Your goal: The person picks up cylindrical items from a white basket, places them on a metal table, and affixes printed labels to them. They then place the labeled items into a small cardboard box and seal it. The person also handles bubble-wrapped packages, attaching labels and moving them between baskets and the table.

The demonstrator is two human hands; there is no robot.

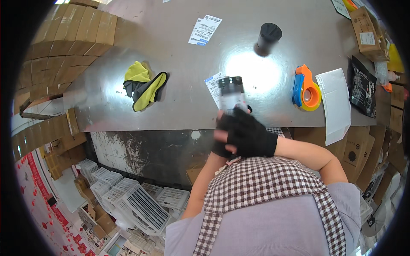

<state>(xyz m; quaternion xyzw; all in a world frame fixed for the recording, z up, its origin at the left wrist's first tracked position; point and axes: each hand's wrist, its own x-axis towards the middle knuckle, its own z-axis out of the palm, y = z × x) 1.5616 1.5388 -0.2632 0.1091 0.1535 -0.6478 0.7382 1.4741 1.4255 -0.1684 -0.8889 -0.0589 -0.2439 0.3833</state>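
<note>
Both my hands wear black fingerless gloves and meet at the near edge of the steel table. My right hand lies over my left hand, which is mostly hidden. Together they clasp the lower end of a bottle with a black cap and a pale body, tilted away from me over the table. A white printed label slip sticks out behind the bottle's left side.
On the table lie a yellow-and-black cloth, a black cylinder, an orange-and-blue tape dispenser, a white mailer bag, a black pouch and a label sheet. Flat cardboard stacks stand left, white plastic baskets below.
</note>
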